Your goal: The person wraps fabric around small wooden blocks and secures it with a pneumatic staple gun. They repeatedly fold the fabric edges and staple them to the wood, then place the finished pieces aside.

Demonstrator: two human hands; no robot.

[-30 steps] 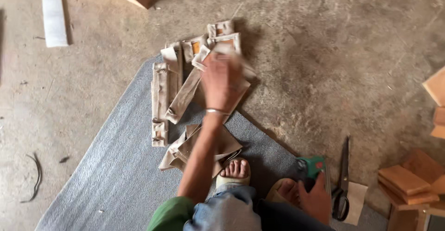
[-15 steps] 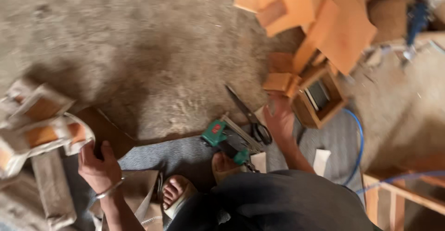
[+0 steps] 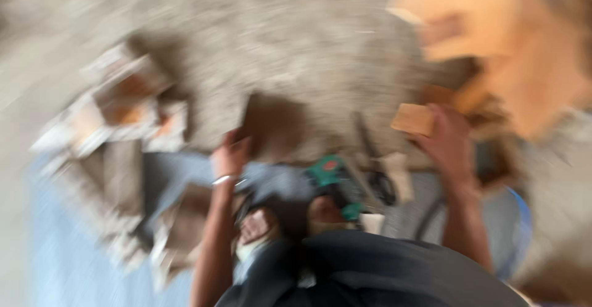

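The whole view is smeared by motion. My right hand point(image 3: 450, 143) is raised at the right, its fingers closed on a small tan wooden block point(image 3: 413, 119). My left hand point(image 3: 231, 156), with a bangle on the wrist, sits left of centre. Its fingertips are at the edge of a dark brown flat board point(image 3: 271, 125), but the blur hides whether it grips the board. A green hand tool point(image 3: 330, 172) lies on the floor between my hands, just in front of my feet point(image 3: 259, 227).
A pile of white-edged wooden pieces point(image 3: 123, 113) lies at the left on a blue-grey mat point(image 3: 61, 251). Dark scissors point(image 3: 377, 180) lie right of the green tool. Pale orange wooden boards point(image 3: 493, 36) fill the upper right. The bare concrete floor point(image 3: 308, 48) stretches ahead.
The view has swung back left and blurred. My right hand has lifted with a small wooden block in it. My left hand has come up off the pile toward the brown board.
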